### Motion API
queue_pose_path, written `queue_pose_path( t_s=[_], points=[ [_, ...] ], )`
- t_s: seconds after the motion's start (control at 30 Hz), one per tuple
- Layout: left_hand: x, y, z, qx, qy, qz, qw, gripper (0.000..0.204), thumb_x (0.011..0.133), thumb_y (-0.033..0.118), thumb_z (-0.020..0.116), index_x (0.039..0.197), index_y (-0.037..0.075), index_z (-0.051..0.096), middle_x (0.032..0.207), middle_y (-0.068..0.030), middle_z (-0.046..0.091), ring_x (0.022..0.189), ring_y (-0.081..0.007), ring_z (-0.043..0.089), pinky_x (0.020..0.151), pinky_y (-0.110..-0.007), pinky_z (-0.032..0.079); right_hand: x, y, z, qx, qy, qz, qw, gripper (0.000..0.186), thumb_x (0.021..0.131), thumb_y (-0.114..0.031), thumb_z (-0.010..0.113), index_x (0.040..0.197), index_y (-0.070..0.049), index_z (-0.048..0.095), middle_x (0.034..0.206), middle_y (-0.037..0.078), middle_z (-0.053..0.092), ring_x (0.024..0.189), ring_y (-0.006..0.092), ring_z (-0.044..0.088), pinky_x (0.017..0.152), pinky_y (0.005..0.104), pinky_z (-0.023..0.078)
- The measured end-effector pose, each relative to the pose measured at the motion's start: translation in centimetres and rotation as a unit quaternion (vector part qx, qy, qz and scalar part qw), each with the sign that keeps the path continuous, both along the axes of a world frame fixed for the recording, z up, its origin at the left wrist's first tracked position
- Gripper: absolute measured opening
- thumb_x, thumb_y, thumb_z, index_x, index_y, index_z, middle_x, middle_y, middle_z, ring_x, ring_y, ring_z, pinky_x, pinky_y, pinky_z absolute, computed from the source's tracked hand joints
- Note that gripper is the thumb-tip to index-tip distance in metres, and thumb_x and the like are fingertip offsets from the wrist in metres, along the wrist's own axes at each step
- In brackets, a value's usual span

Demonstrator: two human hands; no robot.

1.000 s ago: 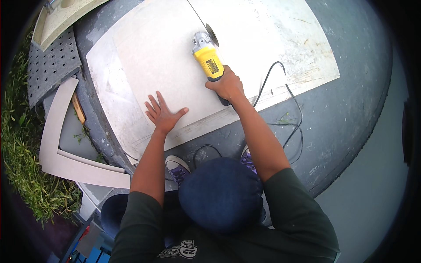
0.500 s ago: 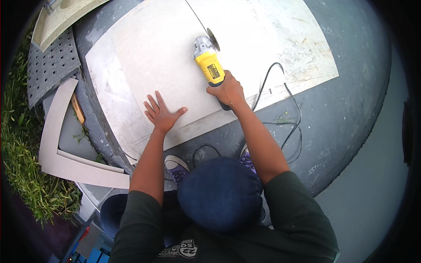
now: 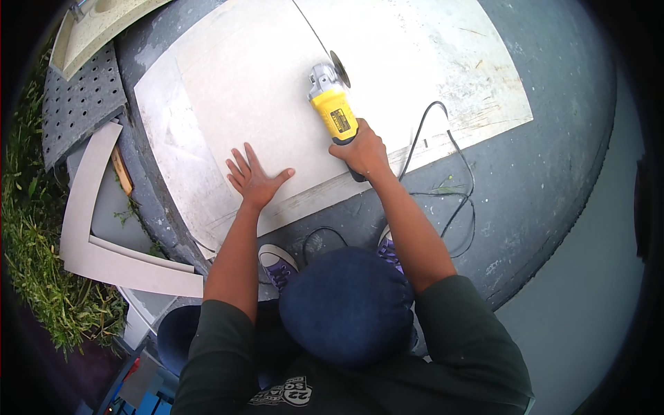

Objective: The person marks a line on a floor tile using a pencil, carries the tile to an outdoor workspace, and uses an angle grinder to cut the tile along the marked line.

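My right hand [image 3: 362, 150] is wrapped round the rear of a yellow and grey angle grinder [image 3: 335, 114]. Its thin cutting disc [image 3: 339, 69] stands on edge at the far end, at the near end of a dark straight cut line [image 3: 310, 26] in a pale board [image 3: 242, 90]. Whether the disc spins or bites into the board I cannot tell. With fingers spread, my left hand [image 3: 256, 184] lies flat on the same board, left of the grinder and nearer to me. A black power cord [image 3: 419, 131] loops on the right.
The board lies on a larger worn white sheet [image 3: 501, 97] over a grey floor [image 3: 553, 69]. To the left are an L-shaped pale offcut [image 3: 83, 252], a perforated grey slab [image 3: 84, 104], a wood piece [image 3: 122, 173] and grass [image 3: 34, 256]. My shoe [image 3: 279, 266] stands by the sheet's near edge.
The grinder and my right hand have shifted slightly toward me and to the right, with the dark line showing a little longer behind the disc. My left hand stays in place.
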State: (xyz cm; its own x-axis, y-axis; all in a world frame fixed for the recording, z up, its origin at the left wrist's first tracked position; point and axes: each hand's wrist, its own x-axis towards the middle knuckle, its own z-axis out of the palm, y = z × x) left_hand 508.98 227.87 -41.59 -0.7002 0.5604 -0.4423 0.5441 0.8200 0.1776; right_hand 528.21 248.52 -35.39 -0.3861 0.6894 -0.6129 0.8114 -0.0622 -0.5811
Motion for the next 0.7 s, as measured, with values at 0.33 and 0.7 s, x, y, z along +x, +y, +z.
queue_pose_path(
  t_s=[0.33, 0.7],
  points=[
    [-0.1, 0.2, 0.4, -0.009, -0.020, 0.011, 1.000, 0.150, 0.064, 0.087, 0.072, 0.164, 0.012, -0.010, 0.168, -0.0255, -0.018, 0.153, -0.0464, -0.022, 0.120, -0.062, -0.011, 1.3, -1.0, 0.3, -0.007, 0.008, -0.013, 1.000, 0.077, 0.069, -0.039, 0.081, 0.132, -0.003, 0.055, 0.111, 0.022, 0.073, 0.105, 0.0375, 0.071, 0.093, 0.0432, 0.055],
    [-0.2, -0.2, -0.1, 0.000, 0.002, -0.001, 1.000, 0.147, 0.065, 0.086, 0.073, 0.164, 0.013, -0.008, 0.168, -0.0277, -0.014, 0.153, -0.0502, -0.017, 0.118, -0.067, -0.005, 1.6, -1.4, 0.5, -0.022, 0.003, -0.014, 1.000, 0.079, 0.070, -0.039, 0.082, 0.135, -0.005, 0.053, 0.115, 0.020, 0.072, 0.109, 0.0369, 0.069, 0.095, 0.0432, 0.054]
  ],
)
